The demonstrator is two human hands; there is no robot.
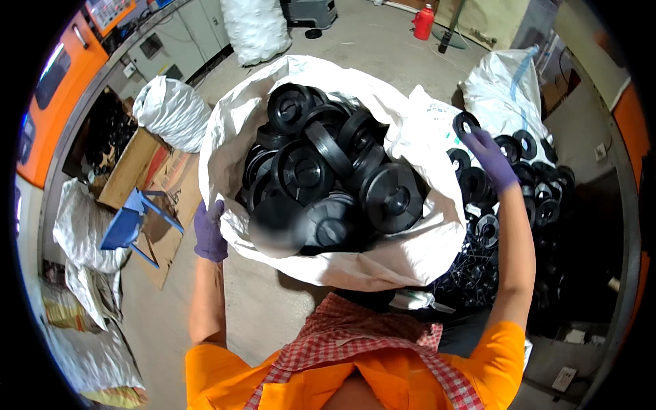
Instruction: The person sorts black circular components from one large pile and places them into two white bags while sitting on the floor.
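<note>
Factory workshop, orange machine (48, 126), bulk white sacks (328, 270), heaped black parts (301, 171)

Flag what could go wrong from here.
Round black plastic parts are heaped unevenly in the open white sack, so upper ones might slide. The sack could sag if the purple-gloved left hand lets go. The purple-gloved right hand could dislodge loose black plastic rings beside it.

The purple-gloved left hand (210, 232) closes on the left rim of the white sack (355, 270), thumb uppermost, its bare forearm (207, 301) rising almost straight from the sack's near-left side. The purple-gloved right hand (490, 160) stretches out beyond the sack's right rim, apart from it, fingers (475, 142) extended forward and slightly inward; the right forearm (517, 260) runs upright beside the sack, elbow bent outward.
</note>
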